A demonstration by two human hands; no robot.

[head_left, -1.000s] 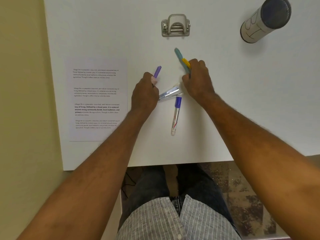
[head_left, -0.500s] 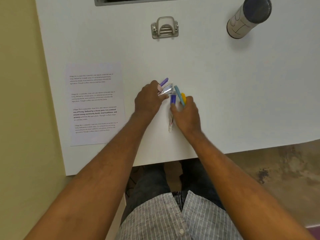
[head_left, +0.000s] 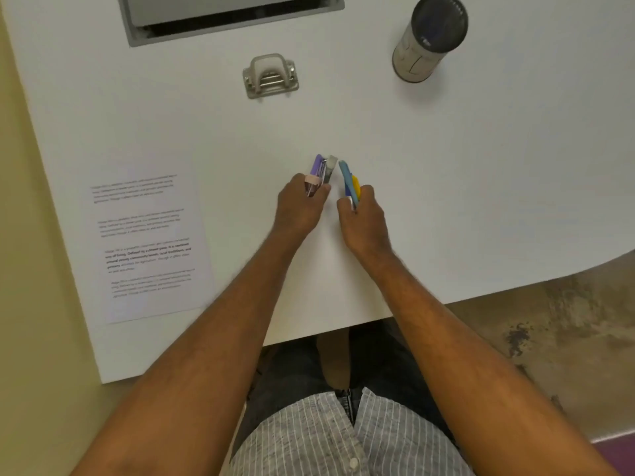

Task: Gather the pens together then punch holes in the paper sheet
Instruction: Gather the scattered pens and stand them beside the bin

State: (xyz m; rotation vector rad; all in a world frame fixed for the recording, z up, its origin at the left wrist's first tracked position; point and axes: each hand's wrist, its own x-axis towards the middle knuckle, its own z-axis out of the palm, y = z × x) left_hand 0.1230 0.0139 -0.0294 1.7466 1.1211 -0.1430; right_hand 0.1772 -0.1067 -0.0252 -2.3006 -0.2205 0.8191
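Note:
My left hand [head_left: 300, 209] is closed around a purple-capped pen [head_left: 316, 168] and a silver grey pen [head_left: 330, 168], both pointing away from me. A hand's width to the right, my right hand [head_left: 362, 219] grips a light blue pen [head_left: 345, 173], a yellow pen [head_left: 356, 187] and a dark blue one between them. The two bundles stand close side by side above the white table [head_left: 446, 183]. The printed paper sheet [head_left: 147, 242] lies flat at the left. A metal hole punch [head_left: 270, 76] sits at the back, beyond both hands.
A cylindrical container [head_left: 427, 39] with a dark lid stands at the back right. A grey recessed slot [head_left: 223, 15] runs along the table's far edge. The table's front edge [head_left: 240, 348] is just above my lap, with floor at the right.
Both hands have closed on the pens and brought them together at the table's middle. The blue-capped pen that lay on the table is now in my right hand.

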